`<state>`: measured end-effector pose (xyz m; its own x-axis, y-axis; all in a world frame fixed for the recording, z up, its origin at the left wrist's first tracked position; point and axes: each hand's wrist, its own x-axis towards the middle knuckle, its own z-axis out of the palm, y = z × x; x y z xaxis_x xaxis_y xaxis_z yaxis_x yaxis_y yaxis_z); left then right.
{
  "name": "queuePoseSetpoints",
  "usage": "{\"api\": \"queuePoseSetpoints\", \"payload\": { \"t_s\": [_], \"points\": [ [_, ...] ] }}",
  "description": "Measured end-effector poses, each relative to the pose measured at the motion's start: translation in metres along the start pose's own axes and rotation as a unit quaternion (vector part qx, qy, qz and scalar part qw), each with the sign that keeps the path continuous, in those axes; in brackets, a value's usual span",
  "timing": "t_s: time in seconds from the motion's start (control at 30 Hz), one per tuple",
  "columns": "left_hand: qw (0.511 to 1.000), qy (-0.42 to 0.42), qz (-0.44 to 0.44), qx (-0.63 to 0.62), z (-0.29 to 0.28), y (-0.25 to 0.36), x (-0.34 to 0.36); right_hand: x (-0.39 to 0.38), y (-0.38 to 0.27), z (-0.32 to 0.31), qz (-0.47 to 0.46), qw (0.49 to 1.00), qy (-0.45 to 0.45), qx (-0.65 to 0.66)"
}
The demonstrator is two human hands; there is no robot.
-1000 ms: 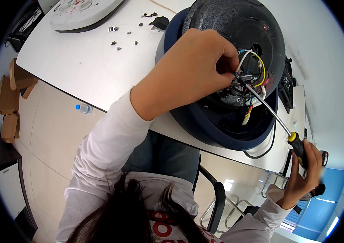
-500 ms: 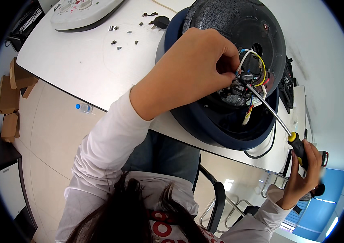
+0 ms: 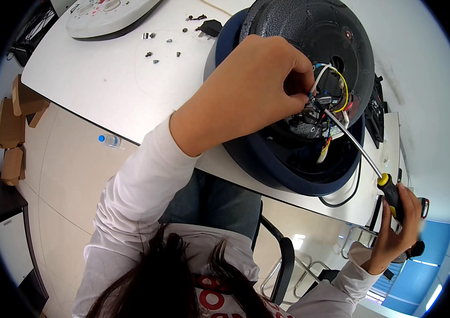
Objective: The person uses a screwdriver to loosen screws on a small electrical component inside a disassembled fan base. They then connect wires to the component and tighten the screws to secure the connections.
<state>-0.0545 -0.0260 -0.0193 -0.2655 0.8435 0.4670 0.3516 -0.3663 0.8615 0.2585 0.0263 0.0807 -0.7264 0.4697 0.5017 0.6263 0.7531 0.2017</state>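
Note:
My right hand (image 3: 398, 228) grips the black-and-yellow handle of a screwdriver (image 3: 361, 150). The shaft slants up and left, and its tip sits among the wiring in the underside of a speckled black round appliance base (image 3: 283, 24). Close to that tip, my left hand (image 3: 256, 79) pinches the end of a white wire (image 3: 318, 79); its fingertips partly hide the connection. A yellow wire (image 3: 346, 91) loops beside it, with more wires and a terminal block around. The base leans tilted in a dark blue rounded housing (image 3: 283, 172), where a bundled wire end (image 3: 324, 151) hangs.
Several small screws (image 3: 169, 41) and a black plug (image 3: 211, 28) lie on the white table (image 3: 92, 79). A white control-panel lid (image 3: 111, 18) rests at the far left. Black tool-case parts (image 3: 376, 114) stand right of the housing. Cardboard boxes (image 3: 12, 124) and a bottle (image 3: 110, 140) are on the floor.

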Motion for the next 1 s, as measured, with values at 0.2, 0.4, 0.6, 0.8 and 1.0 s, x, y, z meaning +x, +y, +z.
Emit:
{"api": "queuePoseSetpoints", "payload": {
  "t_s": [0.2,0.4,0.6,0.8,1.0],
  "points": [
    [1.0,0.003,0.011,0.006,0.0,-0.001,0.0,0.001,-0.002,0.0,-0.001,1.0,0.001,-0.004],
    [1.0,0.01,0.024,0.009,0.001,-0.003,0.0,0.001,-0.004,-0.001,-0.012,0.999,0.011,-0.032],
    [0.999,0.023,0.03,0.012,0.002,-0.004,-0.002,0.007,-0.016,-0.01,-0.114,0.984,0.056,-0.124],
    [0.998,0.037,0.032,0.027,0.004,-0.006,-0.001,0.014,-0.046,-0.024,-0.16,0.969,0.048,-0.182],
    [0.996,0.051,0.049,0.056,0.004,-0.007,-0.002,0.015,-0.046,-0.031,-0.208,0.959,0.022,-0.193]
  ]
}}
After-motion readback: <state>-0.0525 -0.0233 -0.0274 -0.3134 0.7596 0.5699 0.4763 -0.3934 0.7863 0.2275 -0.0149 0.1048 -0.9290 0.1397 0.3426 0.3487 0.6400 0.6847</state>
